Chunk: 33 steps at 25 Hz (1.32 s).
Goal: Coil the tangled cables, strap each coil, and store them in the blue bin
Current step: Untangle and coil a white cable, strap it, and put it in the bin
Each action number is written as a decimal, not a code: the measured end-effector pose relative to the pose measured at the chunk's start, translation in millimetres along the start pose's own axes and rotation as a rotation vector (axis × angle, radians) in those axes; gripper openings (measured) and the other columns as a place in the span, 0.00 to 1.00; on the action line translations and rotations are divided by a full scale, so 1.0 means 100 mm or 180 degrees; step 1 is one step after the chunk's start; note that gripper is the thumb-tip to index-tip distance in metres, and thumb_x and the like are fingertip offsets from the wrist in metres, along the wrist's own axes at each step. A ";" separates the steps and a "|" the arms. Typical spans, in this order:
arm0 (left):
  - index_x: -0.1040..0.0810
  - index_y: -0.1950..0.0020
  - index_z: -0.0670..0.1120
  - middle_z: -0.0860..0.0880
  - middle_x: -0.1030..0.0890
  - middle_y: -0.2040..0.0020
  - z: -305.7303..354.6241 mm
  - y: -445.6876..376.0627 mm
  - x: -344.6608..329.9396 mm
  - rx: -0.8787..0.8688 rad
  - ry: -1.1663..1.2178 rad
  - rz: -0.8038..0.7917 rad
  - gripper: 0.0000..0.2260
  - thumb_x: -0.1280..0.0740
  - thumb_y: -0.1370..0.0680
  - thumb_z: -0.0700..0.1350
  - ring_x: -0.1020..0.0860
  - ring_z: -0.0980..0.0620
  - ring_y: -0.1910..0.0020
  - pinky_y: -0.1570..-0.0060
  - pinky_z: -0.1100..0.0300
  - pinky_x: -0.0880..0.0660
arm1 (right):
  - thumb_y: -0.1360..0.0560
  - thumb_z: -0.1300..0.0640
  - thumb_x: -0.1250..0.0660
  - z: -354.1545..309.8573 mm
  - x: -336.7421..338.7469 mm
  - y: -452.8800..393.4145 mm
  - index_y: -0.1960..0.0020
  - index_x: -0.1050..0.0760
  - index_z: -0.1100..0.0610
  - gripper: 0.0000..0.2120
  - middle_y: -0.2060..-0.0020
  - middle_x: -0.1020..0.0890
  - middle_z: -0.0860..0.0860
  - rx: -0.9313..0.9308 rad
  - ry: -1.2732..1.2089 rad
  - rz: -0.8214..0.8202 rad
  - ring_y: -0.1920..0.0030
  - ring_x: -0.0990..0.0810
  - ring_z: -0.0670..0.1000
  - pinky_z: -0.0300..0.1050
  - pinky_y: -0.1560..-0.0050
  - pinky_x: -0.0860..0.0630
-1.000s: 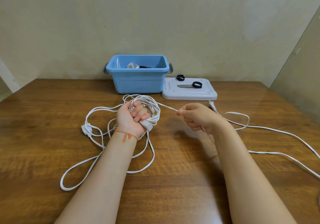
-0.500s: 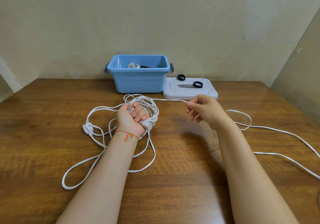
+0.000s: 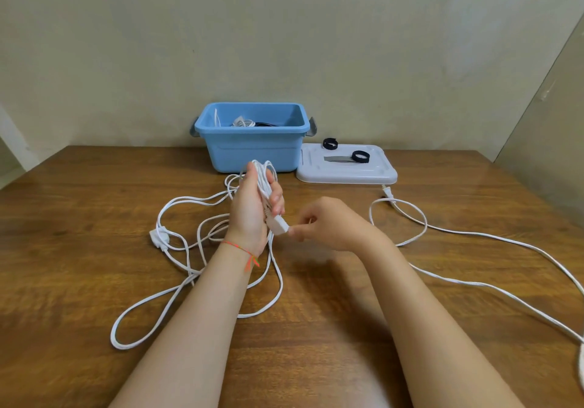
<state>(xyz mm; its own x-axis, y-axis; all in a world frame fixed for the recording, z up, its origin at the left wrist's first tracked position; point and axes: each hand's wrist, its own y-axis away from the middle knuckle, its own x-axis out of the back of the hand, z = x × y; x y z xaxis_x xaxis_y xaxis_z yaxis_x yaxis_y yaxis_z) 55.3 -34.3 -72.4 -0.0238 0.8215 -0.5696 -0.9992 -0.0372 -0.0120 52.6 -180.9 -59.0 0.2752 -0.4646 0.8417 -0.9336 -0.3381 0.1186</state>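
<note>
- White flat power cable (image 3: 196, 281), most of it loose on the brown wooden bench (image 3: 79, 249), is only partly gathered: the left hand (image 3: 252, 205) grips a small bundle of loops (image 3: 264, 180) upright, fingers curled round it, with a white socket end (image 3: 279, 226) poking out below the fist.
- Right hand (image 3: 328, 222) has its fingertips drawn together close beside that socket end; whether it pinches a strand cannot be told.
- Loose loops to the left lie crossed over one another around a white inline block (image 3: 159, 237). Drawing more cable in from that side could, I judge, tighten the crossings into a knot or drag the block along the bench.
- Long run on the right (image 3: 474, 233) ends in a two-pin plug (image 3: 387, 191) lying just beside the pale grey bin lid (image 3: 347, 173). A sharp tug might snag the plug on the lid's edge or knock the black strap rings (image 3: 360, 156) off it.
- Slackening the left grip while reaching for a strap would probably let the bundle spring apart.
- Blue plastic bin (image 3: 252, 151) stands at the back with earlier coils inside; this cable is not yet strapped or stored.
</note>
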 end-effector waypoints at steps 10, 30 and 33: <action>0.31 0.55 0.45 0.50 0.31 0.71 -0.07 0.01 -0.03 -0.0314 -0.1697 -0.0071 0.20 0.50 0.15 0.58 0.35 0.52 0.73 0.69 0.58 0.35 | 0.24 0.56 0.33 -0.04 0.23 0.21 0.54 0.15 0.55 0.07 0.74 0.26 0.41 0.0512 -0.0607 -0.0122 0.72 0.30 0.41 0.32 0.68 0.34; 0.34 0.65 0.46 0.51 0.42 0.80 -0.05 0.12 -0.08 0.1328 -0.0828 -0.1507 0.21 0.42 0.20 0.60 0.44 0.55 0.83 0.77 0.61 0.49 | 0.24 0.53 0.27 0.15 0.25 0.09 0.58 0.22 0.57 0.09 0.66 0.25 0.50 0.0526 -0.2056 0.1051 0.65 0.29 0.46 0.40 0.63 0.31; 0.35 0.65 0.47 0.53 0.42 0.80 -0.07 0.13 -0.08 0.1195 -0.0659 -0.1450 0.16 0.39 0.19 0.52 0.43 0.57 0.84 0.80 0.63 0.46 | 0.21 0.51 0.33 0.08 0.14 0.04 0.53 0.25 0.58 0.10 0.63 0.21 0.51 0.0456 -0.2421 0.0914 0.64 0.24 0.44 0.37 0.61 0.27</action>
<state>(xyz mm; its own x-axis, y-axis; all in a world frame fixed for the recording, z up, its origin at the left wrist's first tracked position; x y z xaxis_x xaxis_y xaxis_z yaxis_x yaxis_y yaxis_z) 42.5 -45.4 -74.0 0.4393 0.8025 -0.4037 -0.8524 0.5143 0.0948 54.8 -195.6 -51.2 0.1585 -0.9587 0.2363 -0.9671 -0.1990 -0.1585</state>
